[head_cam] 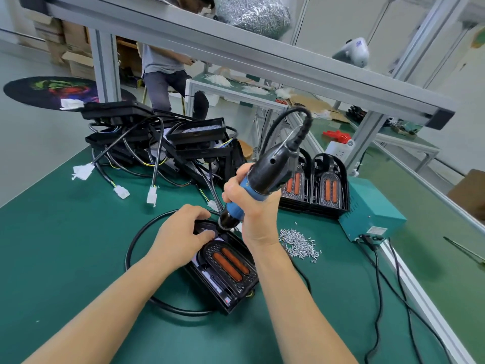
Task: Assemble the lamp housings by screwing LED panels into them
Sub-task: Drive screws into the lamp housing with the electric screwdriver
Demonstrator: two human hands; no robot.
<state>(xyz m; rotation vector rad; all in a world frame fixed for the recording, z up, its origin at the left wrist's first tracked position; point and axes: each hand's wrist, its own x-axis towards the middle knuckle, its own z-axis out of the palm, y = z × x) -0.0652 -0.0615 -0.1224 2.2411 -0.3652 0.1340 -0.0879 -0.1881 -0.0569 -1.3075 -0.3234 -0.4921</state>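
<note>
A black lamp housing [231,287] lies on the green bench in front of me, with an LED panel [231,262] carrying two orange strips seated inside it. My left hand [181,232] rests on the housing's far rounded end, fingers curled over its rim. My right hand [249,206] grips a blue-and-black electric screwdriver [262,174], tilted, its tip down at the housing's far end beside my left fingers. The bit itself is hidden.
Loose silver screws [299,244] lie to the right of the housing. Two finished housings [315,185] stand behind them beside a teal power box [372,211]. A pile of black housings with cables [162,145] fills the back left. A black cable [147,232] loops around the housing.
</note>
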